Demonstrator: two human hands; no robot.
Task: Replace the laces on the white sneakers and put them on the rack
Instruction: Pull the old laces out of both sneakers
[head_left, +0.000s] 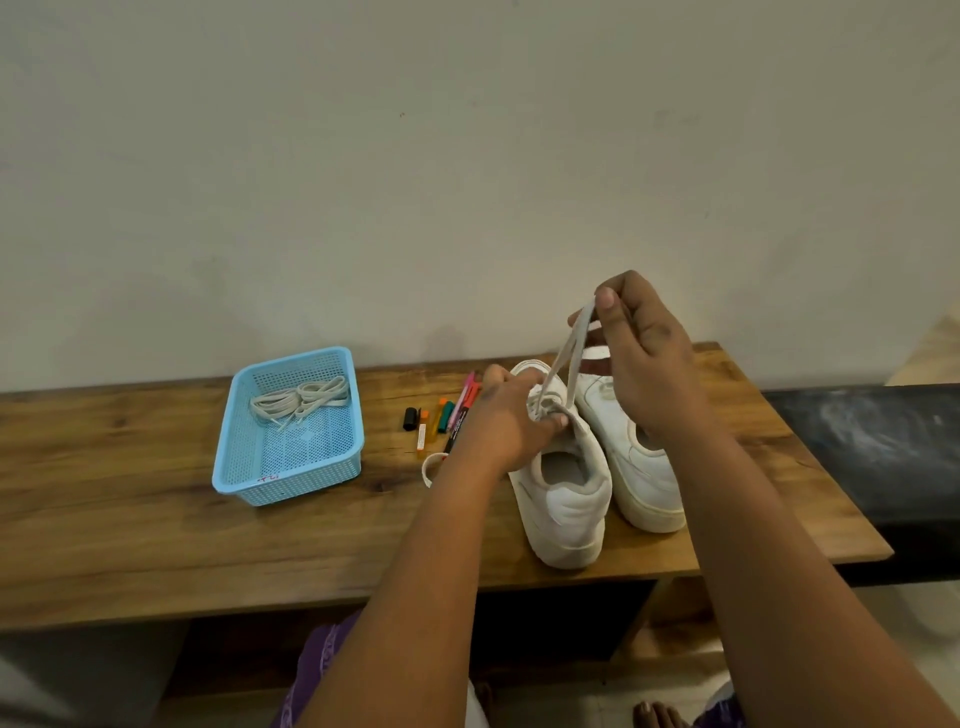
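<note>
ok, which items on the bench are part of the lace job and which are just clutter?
In use: left sneaker, its lace pulled up by the right hand, left hand at the eyelets, right sneaker, blue basket holding laces.
Lying about: markers, black cap, loose lace loop.

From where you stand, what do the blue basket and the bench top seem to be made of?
The blue basket looks like moulded plastic: a uniform pale blue, with walls and floor pierced in a regular grid. The bench top looks like wood or a wood-look laminate, with brown grain streaks and a dull sheen.
</note>
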